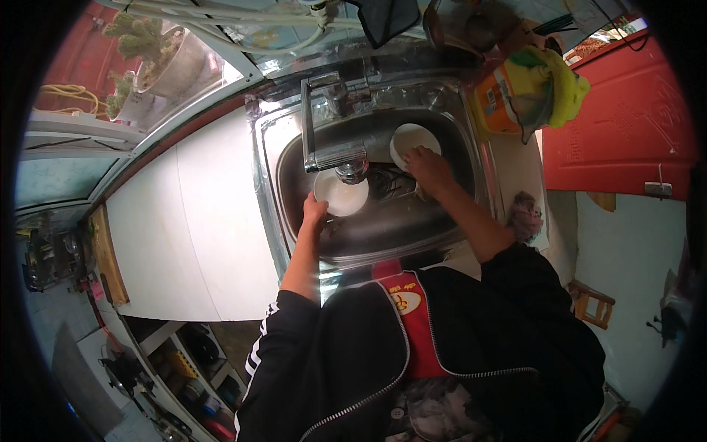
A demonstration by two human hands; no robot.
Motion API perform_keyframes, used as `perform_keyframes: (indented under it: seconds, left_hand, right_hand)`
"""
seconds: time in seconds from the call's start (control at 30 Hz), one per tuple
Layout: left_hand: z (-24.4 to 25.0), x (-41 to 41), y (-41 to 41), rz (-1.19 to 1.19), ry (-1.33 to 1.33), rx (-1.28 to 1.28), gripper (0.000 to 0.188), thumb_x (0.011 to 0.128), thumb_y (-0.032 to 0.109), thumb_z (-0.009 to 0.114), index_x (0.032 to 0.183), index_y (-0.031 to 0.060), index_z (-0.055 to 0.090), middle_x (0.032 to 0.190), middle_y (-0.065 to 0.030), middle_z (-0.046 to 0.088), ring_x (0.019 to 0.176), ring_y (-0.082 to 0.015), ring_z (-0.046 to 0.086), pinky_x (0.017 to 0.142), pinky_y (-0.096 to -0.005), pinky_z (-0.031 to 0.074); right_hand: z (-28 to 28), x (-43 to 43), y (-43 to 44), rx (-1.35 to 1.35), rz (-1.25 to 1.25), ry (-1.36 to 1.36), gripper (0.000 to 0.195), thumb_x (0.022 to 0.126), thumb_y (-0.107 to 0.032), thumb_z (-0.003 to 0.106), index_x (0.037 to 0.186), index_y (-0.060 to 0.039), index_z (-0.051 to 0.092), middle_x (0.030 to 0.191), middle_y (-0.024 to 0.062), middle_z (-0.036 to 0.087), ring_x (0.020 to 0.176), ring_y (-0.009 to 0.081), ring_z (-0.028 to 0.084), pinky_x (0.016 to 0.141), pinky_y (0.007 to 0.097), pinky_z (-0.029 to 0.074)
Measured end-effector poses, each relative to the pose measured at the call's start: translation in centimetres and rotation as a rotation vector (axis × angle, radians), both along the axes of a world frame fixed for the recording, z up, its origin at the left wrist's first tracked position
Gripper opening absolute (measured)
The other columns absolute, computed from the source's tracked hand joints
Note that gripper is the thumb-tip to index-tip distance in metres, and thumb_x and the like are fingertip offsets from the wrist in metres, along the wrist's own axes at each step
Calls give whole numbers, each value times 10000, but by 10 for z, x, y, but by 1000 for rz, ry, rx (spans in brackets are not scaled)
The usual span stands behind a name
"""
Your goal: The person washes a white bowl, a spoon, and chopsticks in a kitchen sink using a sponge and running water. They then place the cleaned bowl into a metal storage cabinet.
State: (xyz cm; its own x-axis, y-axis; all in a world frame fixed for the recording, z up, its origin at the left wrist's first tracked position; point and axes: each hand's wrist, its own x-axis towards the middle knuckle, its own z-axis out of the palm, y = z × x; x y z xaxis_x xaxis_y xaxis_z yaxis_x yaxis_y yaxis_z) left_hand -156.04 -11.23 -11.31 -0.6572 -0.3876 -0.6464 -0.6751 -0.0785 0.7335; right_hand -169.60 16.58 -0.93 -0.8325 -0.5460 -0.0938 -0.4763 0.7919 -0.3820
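My left hand [315,212] grips the left rim of a white bowl [349,201] inside the stainless steel sink [386,237]. Directly above that bowl is the head of the chrome faucet [352,168], which hides part of its far rim. Whitish liquid seems to lie in the bowl. Farther back on the right, my right hand [433,170] holds a second white bowl [417,135] by its near edge, the fingers reaching over the rim. Between the two bowls, dark thin utensils [386,182], perhaps chopsticks, lie in the basin, partly hidden.
White countertop [193,221] extends left of the sink. Right of it stand a yellow container [497,105] with a yellow-green cloth [563,94] and a crumpled purplish cloth [525,218]. A red door [618,116] is at the far right. Potted cacti [165,61] stand beyond the window.
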Motion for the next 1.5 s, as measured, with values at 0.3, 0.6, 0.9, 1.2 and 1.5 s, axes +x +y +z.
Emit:
perform_keyframes:
  seconds: [0.3, 0.6, 0.9, 1.2, 1.5]
  left_hand:
    - [76, -3, 45, 14, 233, 551, 544, 620, 17, 464, 1163, -8, 458, 982, -136, 556, 831, -284, 595, 730, -407, 525]
    - [129, 22, 56, -59, 109, 733, 544, 673, 25, 503, 1212, -19, 450, 1063, -165, 552, 927, -331, 582, 761, -452, 514]
    - [117, 2, 70, 14, 413, 244, 389, 875, 296, 495, 1161, 33, 508, 1128, -139, 547, 1031, -283, 541, 847, -371, 439]
    - [179, 50, 96, -1049, 761, -659, 197, 877, 199, 572, 886, 6, 613, 757, -23, 619, 700, -155, 594, 637, -301, 465]
    - [122, -8, 89, -13, 613, 289, 329, 951, 250, 410, 1152, 3, 490, 1049, -112, 584, 964, -238, 572, 865, -361, 445]
  right_hand:
    - [-27, 31, -54, -999, -413, -703, 479, 895, -335, 561, 1222, 3, 468, 1096, 122, 564, 1047, 195, 524, 883, 301, 412]
    - [74, 27, -43, -993, -235, -1203, 347, 914, -331, 525, 1119, -52, 558, 1024, 56, 598, 947, 147, 561, 828, 277, 458]
    - [-15, 57, -21, -1532, -569, -1561, 372, 909, -368, 466, 1135, -89, 566, 1119, 84, 600, 1004, 236, 577, 892, 411, 454]
    - [-32, 93, -27, -1449, -509, -1556, 323, 910, -297, 463, 1131, -85, 566, 1087, 106, 602, 987, 234, 580, 861, 379, 462]
    - [63, 93, -76, -631, 4, 197, 297, 850, -128, 517, 1136, -68, 572, 1208, 168, 502, 1160, 336, 441, 997, 404, 340]
